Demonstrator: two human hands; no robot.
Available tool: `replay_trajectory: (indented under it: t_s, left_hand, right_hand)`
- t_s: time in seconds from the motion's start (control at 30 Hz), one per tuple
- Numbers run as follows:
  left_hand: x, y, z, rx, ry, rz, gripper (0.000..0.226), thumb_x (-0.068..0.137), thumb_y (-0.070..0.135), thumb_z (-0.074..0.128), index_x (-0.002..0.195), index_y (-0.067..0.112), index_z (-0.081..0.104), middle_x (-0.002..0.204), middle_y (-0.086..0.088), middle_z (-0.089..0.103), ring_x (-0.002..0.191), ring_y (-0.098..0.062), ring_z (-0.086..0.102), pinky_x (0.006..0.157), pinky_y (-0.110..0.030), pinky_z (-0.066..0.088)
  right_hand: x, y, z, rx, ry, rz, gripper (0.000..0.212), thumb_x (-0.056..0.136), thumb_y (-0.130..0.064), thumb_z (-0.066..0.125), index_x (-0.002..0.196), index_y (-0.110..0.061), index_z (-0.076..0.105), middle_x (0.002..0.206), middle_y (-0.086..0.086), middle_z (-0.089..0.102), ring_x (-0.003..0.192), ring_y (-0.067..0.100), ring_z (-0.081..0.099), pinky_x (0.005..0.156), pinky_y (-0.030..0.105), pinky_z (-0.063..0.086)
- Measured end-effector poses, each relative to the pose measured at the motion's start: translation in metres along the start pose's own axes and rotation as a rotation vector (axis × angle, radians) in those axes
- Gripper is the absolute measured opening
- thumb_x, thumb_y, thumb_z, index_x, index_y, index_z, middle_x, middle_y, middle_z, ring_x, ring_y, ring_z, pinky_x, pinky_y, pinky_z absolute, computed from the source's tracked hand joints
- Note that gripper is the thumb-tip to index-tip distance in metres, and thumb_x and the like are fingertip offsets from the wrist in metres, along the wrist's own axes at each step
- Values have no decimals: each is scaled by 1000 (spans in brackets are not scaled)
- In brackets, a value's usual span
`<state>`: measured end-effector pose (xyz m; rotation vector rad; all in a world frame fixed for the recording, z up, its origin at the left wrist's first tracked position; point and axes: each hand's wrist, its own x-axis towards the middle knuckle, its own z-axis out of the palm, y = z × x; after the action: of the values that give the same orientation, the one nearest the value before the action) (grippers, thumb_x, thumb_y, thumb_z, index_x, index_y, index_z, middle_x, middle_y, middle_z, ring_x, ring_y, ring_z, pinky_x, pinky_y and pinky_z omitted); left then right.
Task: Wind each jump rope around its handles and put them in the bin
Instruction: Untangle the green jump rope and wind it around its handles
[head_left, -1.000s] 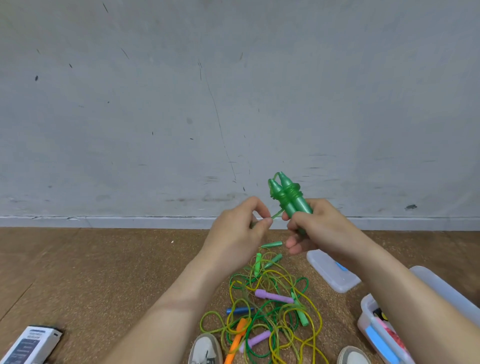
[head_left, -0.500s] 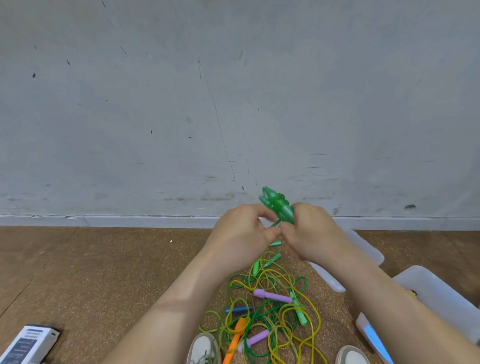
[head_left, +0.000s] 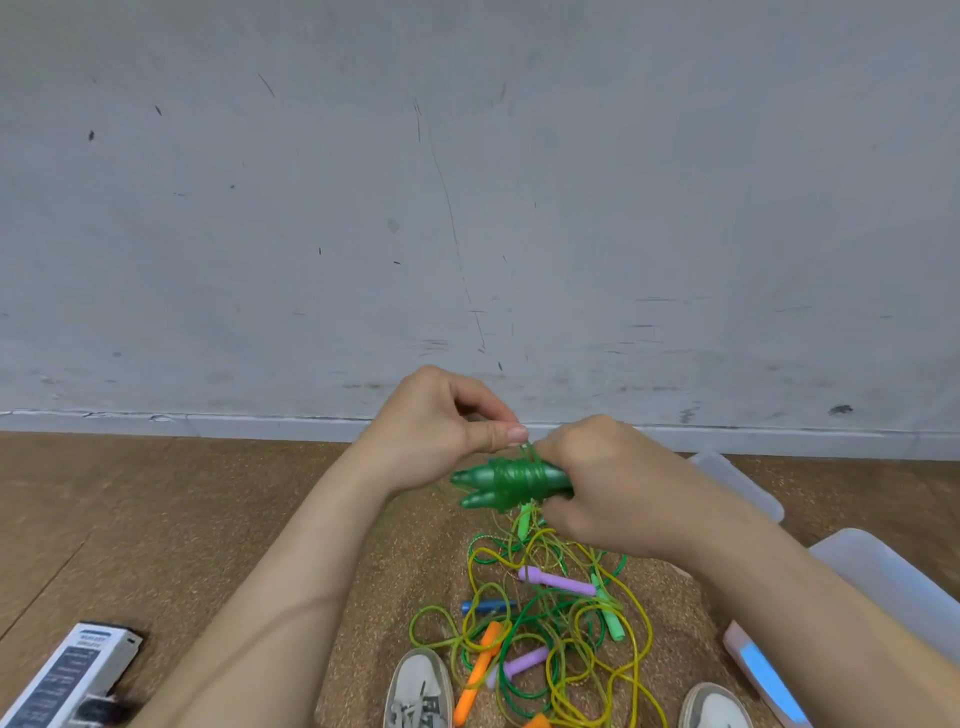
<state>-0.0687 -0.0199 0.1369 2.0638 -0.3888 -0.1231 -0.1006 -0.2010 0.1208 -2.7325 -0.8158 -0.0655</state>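
Dark green jump rope handles (head_left: 511, 486), side by side and roughly level, tips to the left, cord wound round their middle; held in mid-air above the floor, low in front of the wall. Gripped at the butt end by the right hand (head_left: 613, 493), fingers curled round both. Loose cord end (head_left: 527, 451) pinched just above the bundle between thumb and fingers of the left hand (head_left: 441, 431). Below, on the cork floor (head_left: 208, 519), a tangle of ropes (head_left: 545, 623), yellow and green, with a purple handle (head_left: 561, 581), an orange handle (head_left: 480, 667) and a blue handle (head_left: 488, 606). To the right, a clear bin (head_left: 883, 577), a lid (head_left: 737, 483) beyond it. Two pale shoes (head_left: 418, 686) at the lower edge; a printed box (head_left: 67, 675) lower left.
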Motion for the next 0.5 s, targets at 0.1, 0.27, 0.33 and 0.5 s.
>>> replay_trajectory:
  t_s: [0.1, 0.27, 0.33, 0.5]
  left_hand:
    - [-1, 0, -2, -161, -79, -51, 5, 74, 12, 77, 72, 9, 73, 62, -1, 68, 57, -7, 58, 56, -16, 46]
    - [0, -3, -1, -382, -192, -140, 19, 74, 19, 76, 56, 13, 72, 54, 0, 64, 46, -5, 54, 47, -15, 43]
    - [2, 0, 4, -402, -170, -123, 25, 79, 10, 70, 54, 15, 71, 52, 3, 62, 45, -3, 52, 45, -14, 41]
    - [4, 2, 15, -291, -132, -87, 40, 92, 1, 54, 58, 17, 65, 45, 3, 49, 40, -3, 36, 43, -16, 28]
  right_hand:
    - [-3, -3, 1, 179, 14, 1, 20, 66, -26, 54, 57, -19, 38, 51, 0, 40, 51, 18, 42, 51, 39, 37]
    - [-6, -7, -1, 601, 77, 111, 16, 59, -19, 55, 58, -4, 50, 46, -1, 35, 44, 12, 32, 45, 30, 24]
    - [-6, -6, -4, 696, 94, 167, 17, 58, -18, 56, 59, -1, 51, 47, -1, 35, 45, 12, 31, 46, 27, 22]
    - [-4, 3, -8, 921, 236, 351, 16, 53, -14, 55, 57, 1, 53, 45, 1, 34, 41, 14, 28, 44, 20, 20]
